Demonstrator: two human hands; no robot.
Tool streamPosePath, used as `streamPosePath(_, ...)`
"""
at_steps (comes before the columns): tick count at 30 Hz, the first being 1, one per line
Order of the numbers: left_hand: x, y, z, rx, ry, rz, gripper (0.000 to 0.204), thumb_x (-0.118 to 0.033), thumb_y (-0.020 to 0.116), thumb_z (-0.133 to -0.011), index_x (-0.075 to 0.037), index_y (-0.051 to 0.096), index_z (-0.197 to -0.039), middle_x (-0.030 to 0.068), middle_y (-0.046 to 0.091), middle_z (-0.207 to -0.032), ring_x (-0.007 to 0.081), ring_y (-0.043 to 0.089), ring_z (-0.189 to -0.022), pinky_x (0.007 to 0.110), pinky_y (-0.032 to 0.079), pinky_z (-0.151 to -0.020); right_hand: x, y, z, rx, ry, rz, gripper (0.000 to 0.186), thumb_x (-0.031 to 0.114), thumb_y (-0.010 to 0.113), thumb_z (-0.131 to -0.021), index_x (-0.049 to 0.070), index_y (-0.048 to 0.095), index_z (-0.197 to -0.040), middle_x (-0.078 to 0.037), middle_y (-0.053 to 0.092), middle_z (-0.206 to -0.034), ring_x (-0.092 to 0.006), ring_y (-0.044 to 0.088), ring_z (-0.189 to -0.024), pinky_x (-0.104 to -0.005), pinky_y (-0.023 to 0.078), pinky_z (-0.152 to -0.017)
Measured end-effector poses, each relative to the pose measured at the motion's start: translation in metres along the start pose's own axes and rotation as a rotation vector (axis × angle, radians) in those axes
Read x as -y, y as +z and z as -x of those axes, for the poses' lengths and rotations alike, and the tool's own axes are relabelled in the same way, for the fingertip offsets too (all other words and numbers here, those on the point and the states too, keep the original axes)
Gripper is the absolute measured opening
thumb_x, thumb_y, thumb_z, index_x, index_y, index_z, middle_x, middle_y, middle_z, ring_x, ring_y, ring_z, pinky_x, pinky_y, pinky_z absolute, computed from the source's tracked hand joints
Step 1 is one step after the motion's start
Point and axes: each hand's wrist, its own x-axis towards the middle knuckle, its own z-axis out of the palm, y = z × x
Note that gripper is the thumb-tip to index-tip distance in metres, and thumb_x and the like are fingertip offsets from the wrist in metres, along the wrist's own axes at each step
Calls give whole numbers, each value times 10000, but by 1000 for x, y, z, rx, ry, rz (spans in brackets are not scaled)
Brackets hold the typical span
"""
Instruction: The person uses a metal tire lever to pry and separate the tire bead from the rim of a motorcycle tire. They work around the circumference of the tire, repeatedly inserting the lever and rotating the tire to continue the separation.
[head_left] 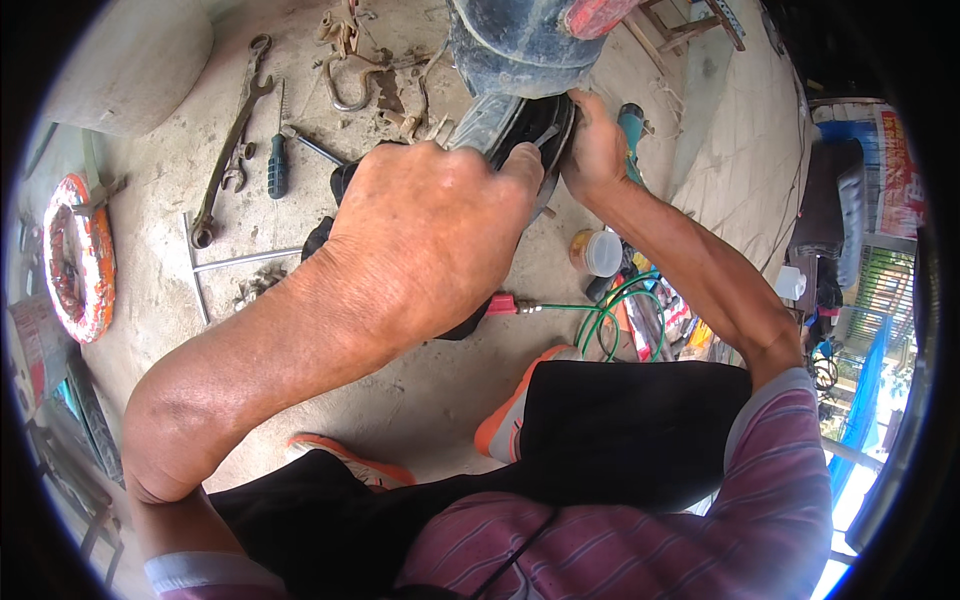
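Below a scuffed dark mudguard point(525, 62), a black tyre point(527, 122) shows between my hands; a worn grey section point(487, 120) runs along its left side. My left hand point(430, 225) is closed against the tyre, its thumb pressed on the black part. Its other fingers curl underneath, out of sight. From the right, my right hand point(597, 150) wraps the tyre's outer edge, with its fingertips hidden behind. Most of the wheel is covered by my left hand and forearm.
A long wrench point(230, 150), a screwdriver point(277, 168) and a T-handle wrench point(245, 260) lie on concrete at left. Near my right forearm are a small tub point(597, 252), a teal-handled tool point(630, 125) and a coiled green hose point(600, 318) with a red connector point(502, 305).
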Motion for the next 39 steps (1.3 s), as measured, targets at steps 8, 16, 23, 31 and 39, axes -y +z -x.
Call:
streamPosePath(8,3,8,-7,-2,23,9,379,-93,704,-955,-43,725,-1330,185,785,-840,369,796,-759,478,639,-660,0,-8,9,138,-13,49,473,262,490,-1103,11,630,-1479,-79,696,-1383,-206,604,-1295,-341,422,-1168)
streamPosePath(16,18,9,58,-51,-5,336,436,-116,697,-965,-54,730,-1396,213,767,-836,398,774,-701,500,628,-608,-4,-3,7,61,-41,133,434,272,511,-1089,18,636,-1418,-64,675,-1366,-192,573,-1300,-337,396,-1174)
streamPosePath(23,20,16,39,-60,-46,433,406,-124,669,-997,-57,722,-1394,256,772,-848,432,779,-777,553,635,-698,-5,5,13,88,-94,135,395,262,558,-1062,71,616,-1403,-51,649,-1350,-181,556,-1269,-342,396,-1158)
streamPosePath(31,8,23,16,-34,-50,252,466,-68,681,-926,-42,683,-1391,218,792,-899,418,803,-817,523,646,-709,-7,15,23,65,-130,146,391,258,558,-1058,71,608,-1398,-45,643,-1316,-177,567,-1222,-344,418,-1126)
streamPosePath(39,12,14,32,-59,-26,354,452,-75,684,-939,-40,686,-1389,217,787,-878,410,798,-799,525,646,-709,-10,3,10,91,-141,174,422,266,547,-1046,53,602,-1406,-57,642,-1317,-188,559,-1233,-350,398,-1151)
